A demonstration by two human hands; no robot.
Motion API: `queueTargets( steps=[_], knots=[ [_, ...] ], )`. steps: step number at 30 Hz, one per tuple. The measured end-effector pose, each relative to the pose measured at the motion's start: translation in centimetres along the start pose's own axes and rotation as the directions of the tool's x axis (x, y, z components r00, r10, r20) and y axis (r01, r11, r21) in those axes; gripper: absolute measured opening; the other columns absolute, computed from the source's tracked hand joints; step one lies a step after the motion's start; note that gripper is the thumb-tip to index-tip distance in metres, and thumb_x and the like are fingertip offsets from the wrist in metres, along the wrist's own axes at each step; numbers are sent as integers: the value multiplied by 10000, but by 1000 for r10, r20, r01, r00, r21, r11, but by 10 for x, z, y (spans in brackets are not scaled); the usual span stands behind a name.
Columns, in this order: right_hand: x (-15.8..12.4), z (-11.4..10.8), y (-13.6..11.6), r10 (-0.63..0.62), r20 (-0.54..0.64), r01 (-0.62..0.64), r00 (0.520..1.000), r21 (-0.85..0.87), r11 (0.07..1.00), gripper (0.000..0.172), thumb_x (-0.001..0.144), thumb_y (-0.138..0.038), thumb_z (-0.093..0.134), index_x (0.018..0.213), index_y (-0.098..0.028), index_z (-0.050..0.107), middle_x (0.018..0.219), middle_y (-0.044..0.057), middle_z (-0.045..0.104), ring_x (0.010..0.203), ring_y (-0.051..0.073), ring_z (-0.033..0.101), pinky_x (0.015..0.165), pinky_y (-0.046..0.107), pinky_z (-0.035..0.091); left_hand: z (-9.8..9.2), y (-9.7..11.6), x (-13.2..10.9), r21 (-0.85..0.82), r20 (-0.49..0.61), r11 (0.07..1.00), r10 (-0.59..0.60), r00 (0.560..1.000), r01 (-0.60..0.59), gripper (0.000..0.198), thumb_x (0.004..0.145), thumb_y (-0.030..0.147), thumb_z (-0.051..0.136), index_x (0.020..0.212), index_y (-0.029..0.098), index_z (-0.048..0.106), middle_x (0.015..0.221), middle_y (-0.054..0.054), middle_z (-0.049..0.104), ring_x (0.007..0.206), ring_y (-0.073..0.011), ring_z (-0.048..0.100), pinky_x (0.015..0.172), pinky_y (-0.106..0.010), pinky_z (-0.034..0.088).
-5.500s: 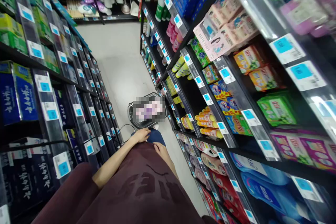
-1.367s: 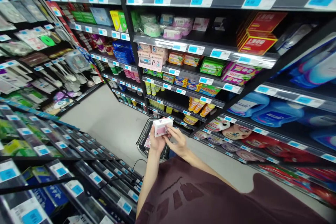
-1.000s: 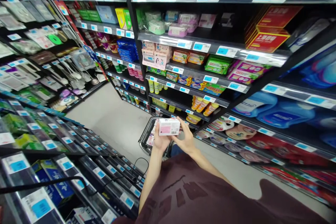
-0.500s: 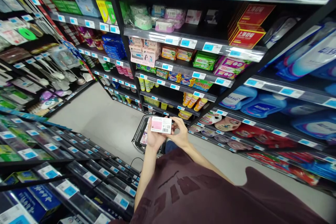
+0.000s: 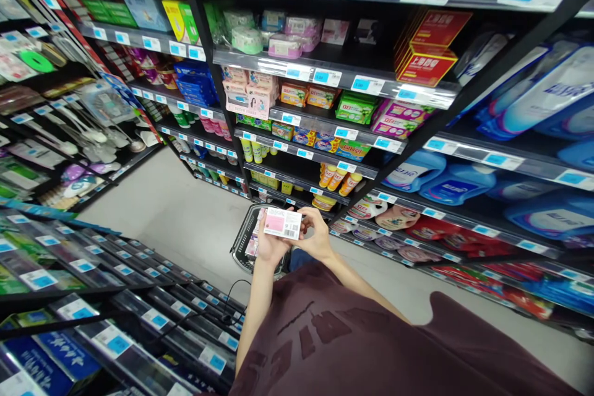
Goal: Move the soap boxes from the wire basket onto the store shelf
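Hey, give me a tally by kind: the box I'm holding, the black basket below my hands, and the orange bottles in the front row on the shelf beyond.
White-and-pink box: 1
Black basket: 1
Front-row orange bottles: 3
Total: 5

Fairly bright, cool light; glare on shelf strip (image 5: 270, 65); shelf interiors (image 5: 297, 167) shadowed; outer edges stretched, blurred.

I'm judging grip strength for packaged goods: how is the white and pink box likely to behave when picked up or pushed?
The white and pink box is probably stiff: its edges look straight between the left hand and right hand. Its flat faces make rolling unlikely. It looks hand-sized, so probably easy to lift.
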State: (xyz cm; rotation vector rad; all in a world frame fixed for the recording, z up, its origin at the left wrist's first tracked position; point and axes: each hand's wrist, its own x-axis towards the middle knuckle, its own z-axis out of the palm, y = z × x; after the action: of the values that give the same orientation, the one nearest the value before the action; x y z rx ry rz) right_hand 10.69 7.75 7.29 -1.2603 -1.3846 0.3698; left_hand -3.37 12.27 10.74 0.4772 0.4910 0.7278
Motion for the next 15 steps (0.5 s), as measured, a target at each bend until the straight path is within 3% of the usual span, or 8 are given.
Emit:
queueTargets(
  steps=[15],
  knots=[
    [1, -4, 1, -21, 63, 25, 998, -62, 998, 742, 602, -444, 924, 1245, -269, 598, 1161, 84, 574, 715, 158, 576, 568, 299, 529, -11, -9, 6, -40, 7, 999, 14, 1000, -13, 756, 880, 681, 447, 1376, 131, 598, 1200, -183, 721, 1117, -399, 658, 849, -515, 535]
  ],
)
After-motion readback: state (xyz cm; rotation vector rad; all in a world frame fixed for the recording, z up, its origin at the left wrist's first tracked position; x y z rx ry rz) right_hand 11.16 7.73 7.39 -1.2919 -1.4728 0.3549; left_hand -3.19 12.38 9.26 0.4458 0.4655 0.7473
